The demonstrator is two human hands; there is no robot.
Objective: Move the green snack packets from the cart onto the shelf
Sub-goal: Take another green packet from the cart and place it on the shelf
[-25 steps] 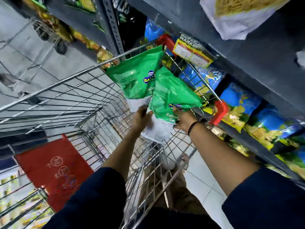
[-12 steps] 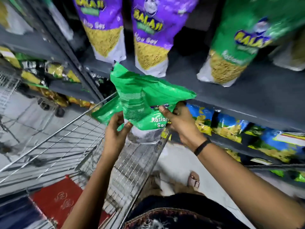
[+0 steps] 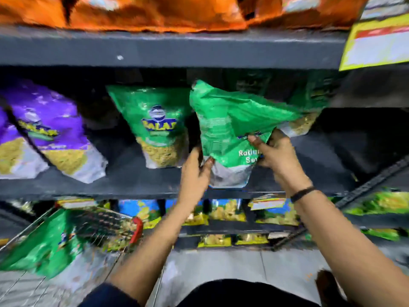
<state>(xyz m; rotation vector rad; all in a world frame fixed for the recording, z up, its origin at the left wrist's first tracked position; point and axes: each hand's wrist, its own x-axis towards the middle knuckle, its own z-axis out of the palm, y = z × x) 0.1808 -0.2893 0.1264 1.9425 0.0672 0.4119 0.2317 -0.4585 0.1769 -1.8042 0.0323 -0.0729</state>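
Both hands hold green snack packets (image 3: pixel 223 134) up at the middle shelf (image 3: pixel 132 185), over its front edge. My left hand (image 3: pixel 195 171) grips the lower left corner. My right hand (image 3: pixel 273 151) pinches the packets' right side, where a second packet folds over the first. Another green packet (image 3: pixel 158 127) stands upright on the shelf just to the left, and one more (image 3: pixel 309 116) stands behind on the right, partly hidden. At the lower left, a green packet (image 3: pixel 44 242) leans in the wire cart (image 3: pixel 106 222).
Purple packets (image 3: pixel 53 134) stand on the same shelf at the left. Orange packets (image 3: pixel 155 12) fill the shelf above, with a yellow price sign (image 3: pixel 376 41) at the right. Blue and yellow packets (image 3: pixel 223 211) line the lower shelves. The view is blurred.
Both hands have lifted the green packets from over the cart up to the middle shelf. The view has swung upward, and the cart now lies at the lower left.
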